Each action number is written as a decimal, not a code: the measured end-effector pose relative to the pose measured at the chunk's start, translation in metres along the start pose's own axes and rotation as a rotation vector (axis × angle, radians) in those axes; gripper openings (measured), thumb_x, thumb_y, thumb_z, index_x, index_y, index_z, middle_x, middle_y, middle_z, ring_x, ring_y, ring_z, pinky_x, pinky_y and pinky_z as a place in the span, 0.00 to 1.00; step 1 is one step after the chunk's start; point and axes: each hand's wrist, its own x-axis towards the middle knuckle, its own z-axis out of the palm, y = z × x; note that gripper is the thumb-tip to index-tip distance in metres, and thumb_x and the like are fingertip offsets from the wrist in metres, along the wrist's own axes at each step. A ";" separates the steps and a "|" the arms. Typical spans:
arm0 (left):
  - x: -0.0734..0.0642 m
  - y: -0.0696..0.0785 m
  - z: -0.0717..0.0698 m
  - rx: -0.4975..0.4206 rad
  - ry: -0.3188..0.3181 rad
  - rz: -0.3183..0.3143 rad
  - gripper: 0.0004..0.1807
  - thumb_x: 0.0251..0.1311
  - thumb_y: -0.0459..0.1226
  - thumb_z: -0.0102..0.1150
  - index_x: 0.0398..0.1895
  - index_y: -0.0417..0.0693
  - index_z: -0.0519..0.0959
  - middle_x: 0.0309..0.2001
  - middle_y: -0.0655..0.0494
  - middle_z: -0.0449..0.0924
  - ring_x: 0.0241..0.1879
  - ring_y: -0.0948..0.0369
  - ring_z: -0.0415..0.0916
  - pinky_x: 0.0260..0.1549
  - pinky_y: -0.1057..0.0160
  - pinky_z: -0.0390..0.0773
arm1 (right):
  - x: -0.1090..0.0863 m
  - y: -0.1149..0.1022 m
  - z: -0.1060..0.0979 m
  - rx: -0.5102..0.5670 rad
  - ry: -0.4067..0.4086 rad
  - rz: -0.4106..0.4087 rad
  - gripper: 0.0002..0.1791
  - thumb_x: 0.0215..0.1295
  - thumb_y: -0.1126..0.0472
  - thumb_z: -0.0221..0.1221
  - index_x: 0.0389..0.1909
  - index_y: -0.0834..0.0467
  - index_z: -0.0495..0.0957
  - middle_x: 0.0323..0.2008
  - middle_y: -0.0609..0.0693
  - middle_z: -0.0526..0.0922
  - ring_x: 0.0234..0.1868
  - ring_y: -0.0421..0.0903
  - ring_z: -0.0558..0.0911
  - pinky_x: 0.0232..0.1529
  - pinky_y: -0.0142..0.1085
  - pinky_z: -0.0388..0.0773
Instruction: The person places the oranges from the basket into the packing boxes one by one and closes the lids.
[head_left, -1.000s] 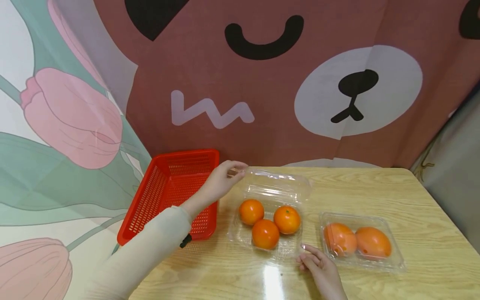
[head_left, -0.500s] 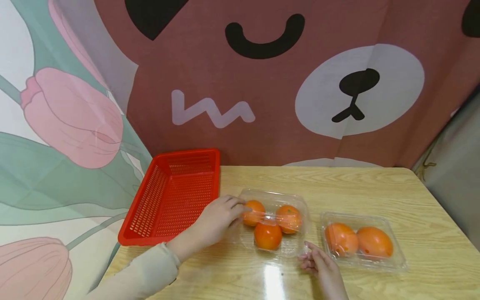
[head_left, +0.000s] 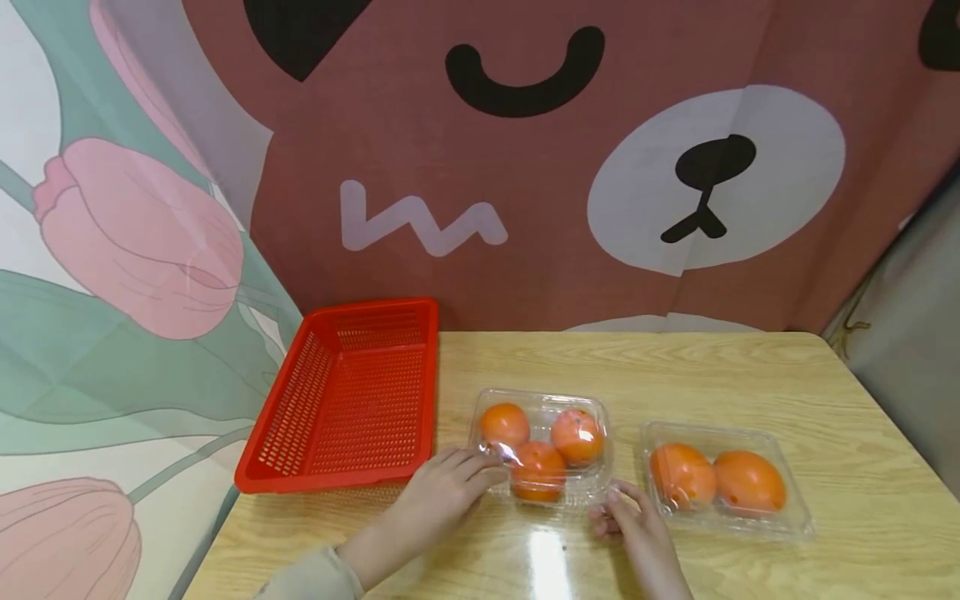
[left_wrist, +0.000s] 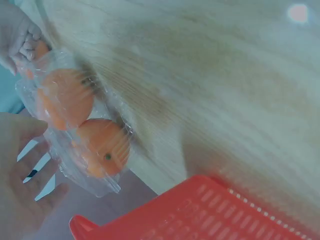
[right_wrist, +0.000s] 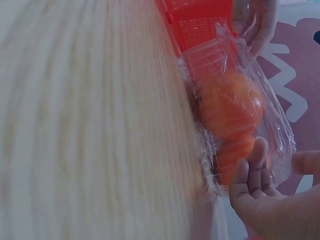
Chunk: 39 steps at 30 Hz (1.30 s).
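A clear plastic clamshell box (head_left: 542,402) stands mid-table in the head view, its lid lowered over 3 oranges (head_left: 577,437). My left hand (head_left: 442,492) touches the box's front left edge. In the left wrist view the left fingers (left_wrist: 42,195) are fairly straight and spread beside the lid. At the front right corner, my right hand (head_left: 637,533) holds the box with bent fingers. The right wrist view has the right thumb (right_wrist: 306,162) by the lid and the other fingers against the box's end. Whether the lid is snapped down, I cannot tell.
Right of my right hand lies a second clear box (head_left: 797,504) with two oranges (head_left: 750,483) inside. A red perforated basket (head_left: 429,392) stands at the left of the wooden table (head_left: 712,367). Behind the table hangs a printed cloth (head_left: 525,283).
My left hand has come forward from the raised lid's far left corner to the box's front left edge. The lid has swung down over the oranges. The right hand stays at its corner.
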 end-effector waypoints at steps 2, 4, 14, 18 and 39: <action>-0.002 0.001 0.001 -0.041 0.014 -0.022 0.20 0.54 0.32 0.69 0.52 0.52 0.83 0.54 0.57 0.81 0.54 0.58 0.78 0.54 0.57 0.77 | 0.001 0.000 0.001 -0.010 0.005 0.002 0.25 0.79 0.61 0.44 0.65 0.76 0.52 0.33 0.53 0.84 0.28 0.39 0.80 0.34 0.31 0.79; -0.005 0.003 0.002 -0.090 0.044 -0.045 0.20 0.54 0.32 0.69 0.53 0.51 0.82 0.55 0.56 0.81 0.56 0.56 0.77 0.57 0.56 0.75 | 0.002 0.000 0.002 -0.015 0.007 -0.007 0.24 0.79 0.63 0.44 0.63 0.76 0.52 0.32 0.54 0.84 0.28 0.39 0.80 0.34 0.30 0.79; -0.038 0.034 -0.006 -0.655 -0.024 -0.589 0.08 0.67 0.38 0.60 0.46 0.53 0.81 0.47 0.65 0.79 0.48 0.65 0.76 0.47 0.60 0.79 | 0.002 0.004 -0.001 0.025 -0.043 -0.078 0.21 0.78 0.69 0.41 0.61 0.79 0.50 0.29 0.47 0.84 0.28 0.37 0.81 0.34 0.29 0.79; -0.044 0.036 -0.001 -1.066 -0.140 -0.878 0.14 0.74 0.42 0.49 0.48 0.43 0.80 0.44 0.56 0.81 0.45 0.59 0.77 0.44 0.61 0.79 | 0.002 0.002 -0.003 0.002 -0.042 -0.072 0.21 0.77 0.69 0.39 0.62 0.80 0.49 0.31 0.51 0.84 0.29 0.37 0.81 0.35 0.29 0.79; -0.027 0.005 0.027 -1.311 -0.121 -1.086 0.23 0.71 0.40 0.44 0.39 0.25 0.79 0.32 0.41 0.86 0.35 0.46 0.84 0.35 0.55 0.83 | 0.003 0.006 -0.003 -0.045 -0.022 -0.104 0.20 0.74 0.73 0.43 0.60 0.80 0.52 0.29 0.48 0.84 0.27 0.37 0.80 0.34 0.29 0.79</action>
